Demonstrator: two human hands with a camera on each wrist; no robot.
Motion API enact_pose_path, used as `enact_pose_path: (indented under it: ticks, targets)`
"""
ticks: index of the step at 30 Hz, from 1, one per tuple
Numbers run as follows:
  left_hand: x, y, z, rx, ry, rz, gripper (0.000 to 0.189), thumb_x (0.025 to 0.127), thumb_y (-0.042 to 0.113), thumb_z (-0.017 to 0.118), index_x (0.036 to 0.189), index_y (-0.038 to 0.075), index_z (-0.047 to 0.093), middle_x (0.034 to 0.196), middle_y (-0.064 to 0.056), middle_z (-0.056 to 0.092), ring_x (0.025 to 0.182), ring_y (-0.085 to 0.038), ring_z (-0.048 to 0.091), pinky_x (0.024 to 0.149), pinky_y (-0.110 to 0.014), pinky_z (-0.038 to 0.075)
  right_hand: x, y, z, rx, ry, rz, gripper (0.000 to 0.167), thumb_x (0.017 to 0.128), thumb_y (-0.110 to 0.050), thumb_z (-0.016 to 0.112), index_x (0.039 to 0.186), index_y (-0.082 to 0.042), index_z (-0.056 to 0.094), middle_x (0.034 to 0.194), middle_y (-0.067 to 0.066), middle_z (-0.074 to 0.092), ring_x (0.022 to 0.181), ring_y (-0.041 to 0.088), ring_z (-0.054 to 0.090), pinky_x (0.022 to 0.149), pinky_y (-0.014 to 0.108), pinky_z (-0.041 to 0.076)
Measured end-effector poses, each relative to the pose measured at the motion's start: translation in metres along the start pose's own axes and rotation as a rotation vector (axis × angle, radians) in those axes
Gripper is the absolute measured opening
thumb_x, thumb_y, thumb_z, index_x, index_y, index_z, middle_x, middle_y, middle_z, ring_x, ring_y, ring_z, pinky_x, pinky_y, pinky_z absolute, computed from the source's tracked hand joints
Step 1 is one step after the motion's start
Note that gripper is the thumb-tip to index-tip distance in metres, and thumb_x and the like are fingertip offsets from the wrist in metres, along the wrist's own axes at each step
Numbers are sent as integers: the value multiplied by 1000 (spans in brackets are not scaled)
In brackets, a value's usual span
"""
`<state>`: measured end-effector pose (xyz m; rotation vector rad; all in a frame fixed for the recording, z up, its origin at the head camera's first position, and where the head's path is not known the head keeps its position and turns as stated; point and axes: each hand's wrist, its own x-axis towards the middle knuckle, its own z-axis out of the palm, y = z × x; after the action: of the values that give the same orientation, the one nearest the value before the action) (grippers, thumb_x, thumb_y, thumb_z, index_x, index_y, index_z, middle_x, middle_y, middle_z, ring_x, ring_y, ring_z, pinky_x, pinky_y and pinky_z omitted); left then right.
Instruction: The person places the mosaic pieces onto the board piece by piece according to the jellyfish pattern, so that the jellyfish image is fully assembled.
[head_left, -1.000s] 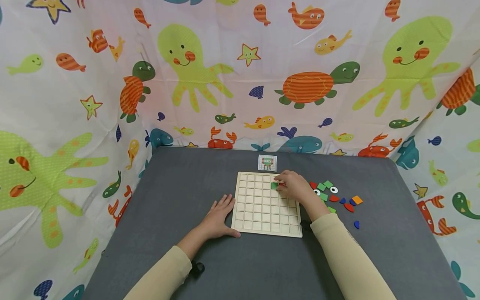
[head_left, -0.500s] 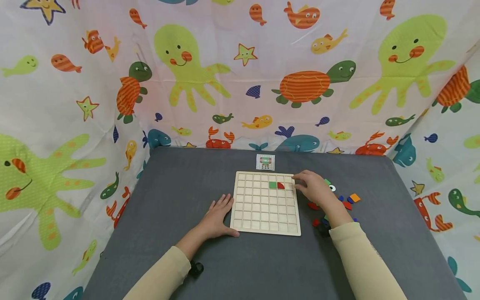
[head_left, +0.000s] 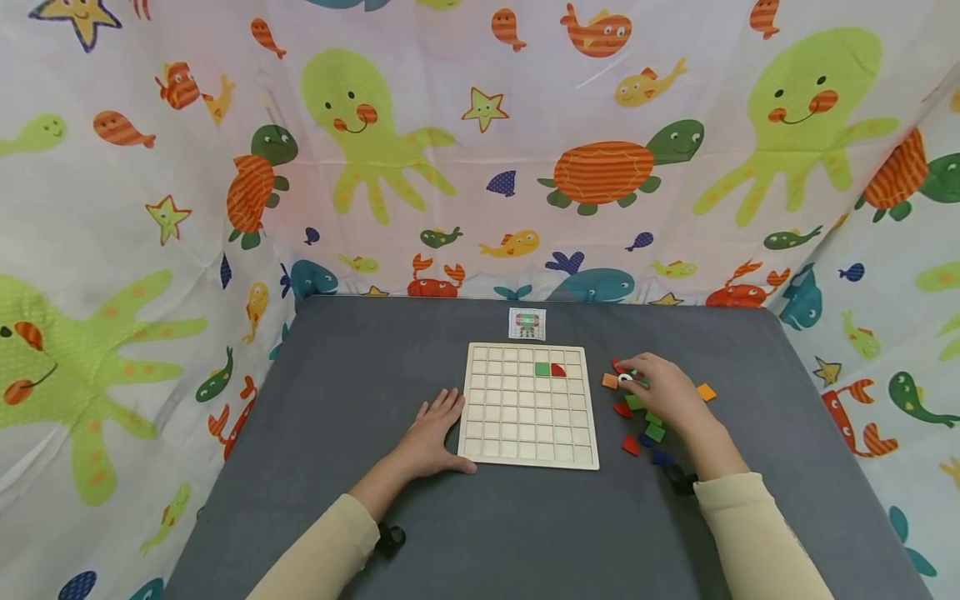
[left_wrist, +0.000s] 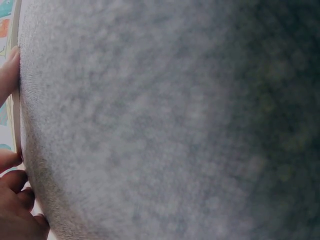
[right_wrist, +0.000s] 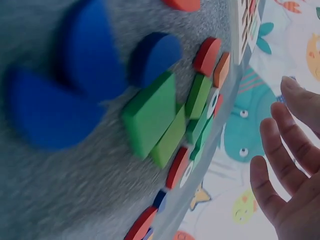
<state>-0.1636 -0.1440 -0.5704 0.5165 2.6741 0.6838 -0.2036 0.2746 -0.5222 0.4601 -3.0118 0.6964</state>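
A wooden grid board [head_left: 527,419] lies on the grey table. One green square [head_left: 542,369] and a red quarter-circle [head_left: 558,370] sit side by side in its upper cells. My left hand [head_left: 429,440], fingers spread, rests at the board's left edge; in the left wrist view its fingertips touch the board's rim. My right hand [head_left: 666,395] is over the loose pieces to the right of the board. In the right wrist view its fingers look relaxed with nothing between them, apart from the green squares [right_wrist: 150,115] and blue pieces [right_wrist: 92,50]. It partly hides some pieces in the head view.
A small picture card [head_left: 527,323] lies behind the board. Loose pieces include an orange square [head_left: 611,381], a red piece [head_left: 631,446], an orange piece [head_left: 706,392] and white rings. A sea-animal curtain [head_left: 480,167] stands around the table [head_left: 360,367].
My right hand has let go of the red quarter-circle beside the green square and moved right, off the board and over the loose pieces. My left hand has stayed at the board's edge.
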Motion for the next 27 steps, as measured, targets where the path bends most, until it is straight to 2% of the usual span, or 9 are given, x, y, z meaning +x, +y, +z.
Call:
enact_pose_path:
  ticks: [5, 11, 17, 20, 27]
  targets:
    - [0, -2, 1, -1, 8, 0, 125, 68, 60, 87, 162, 11, 20, 170, -7, 10, 158, -27, 5, 126, -55, 8, -17, 7, -1, 26, 56, 5, 32, 89, -11, 77, 120, -3, 72, 97, 11, 66, 80, 25, 60, 69, 43, 53]
    - [1, -1, 1, 6, 8, -4, 126, 68, 61, 87, 162, 12, 20, 170, -6, 10, 158, -27, 5, 126, -55, 8, -39, 14, -4, 40, 98, 17, 32, 88, -11, 79, 118, -3, 73, 95, 11, 66, 80, 23, 59, 69, 43, 51]
    - [1, -2, 1, 15, 2, -8, 126, 68, 62, 86, 162, 12, 19, 170, -5, 9, 158, -25, 4, 126, -55, 8, -60, 19, -3, 29, 105, 6, 31, 84, -9, 82, 113, -2, 73, 94, 10, 68, 76, 20, 60, 68, 43, 52]
    - [1, -2, 1, 10, 2, -8, 126, 68, 61, 86, 162, 12, 19, 170, -6, 9, 158, -26, 4, 126, -55, 8, -70, 22, -1, 19, 102, 26, 32, 82, -9, 82, 112, -3, 74, 92, 9, 69, 77, 20, 63, 69, 44, 54]
    - [1, -3, 2, 16, 5, 1, 126, 68, 61, 87, 162, 12, 19, 170, -6, 10, 158, -26, 5, 126, -55, 8, -83, 27, 4, 30, 38, 90, 35, 82, -12, 83, 115, -4, 72, 91, 6, 69, 81, 21, 62, 74, 46, 54]
